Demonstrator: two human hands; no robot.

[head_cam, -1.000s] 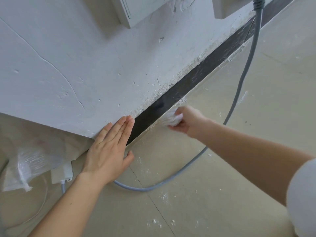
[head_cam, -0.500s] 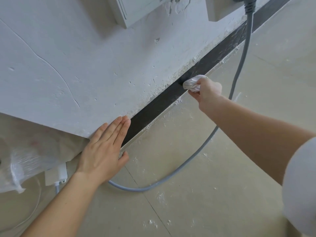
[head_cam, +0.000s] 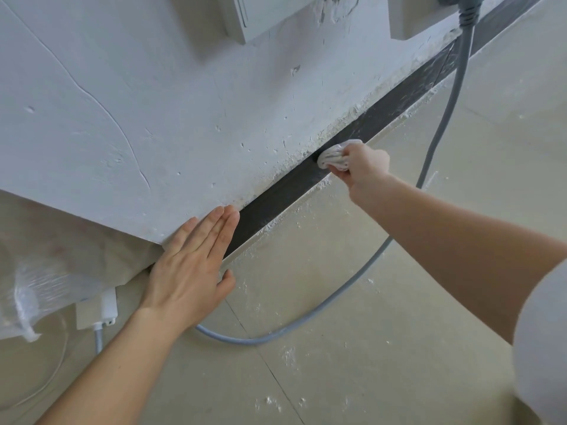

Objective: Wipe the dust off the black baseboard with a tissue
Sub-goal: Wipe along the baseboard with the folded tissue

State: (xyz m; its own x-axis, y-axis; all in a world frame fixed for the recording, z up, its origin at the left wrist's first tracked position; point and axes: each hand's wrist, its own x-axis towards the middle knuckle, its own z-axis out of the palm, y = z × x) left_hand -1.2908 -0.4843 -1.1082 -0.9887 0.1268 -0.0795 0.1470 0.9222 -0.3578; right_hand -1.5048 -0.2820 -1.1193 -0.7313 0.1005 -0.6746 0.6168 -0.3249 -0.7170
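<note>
Black baseboard (head_cam: pixel 276 200): a dark strip at the foot of a rough white wall (head_cam: pixel 153 118), running from lower left to upper right; pale dust streaks its far end.
Tissue (head_cam: pixel 333 156): a crumpled white wad pressed against the face of the baseboard, about midway along the visible strip.
Right grip (head_cam: pixel 365 165): fingers curled round the tissue, grasping it; the bare forearm reaches out from a white sleeve (head_cam: pixel 543 348).
Left grip (head_cam: pixel 190 271): released, fingers straight and together, palm flat against the wall's lower edge at the near end of the baseboard.
Floor (head_cam: pixel 399 332): beige, sprinkled with white dust (head_cam: pixel 288 354).
Grey cable (head_cam: pixel 441 124): drops from the upper right, crosses the baseboard and loops over the floor behind both forearms.
Far left: crinkled clear plastic wrap (head_cam: pixel 36 289), with a small white box (head_cam: pixel 96 308) just beside it.
</note>
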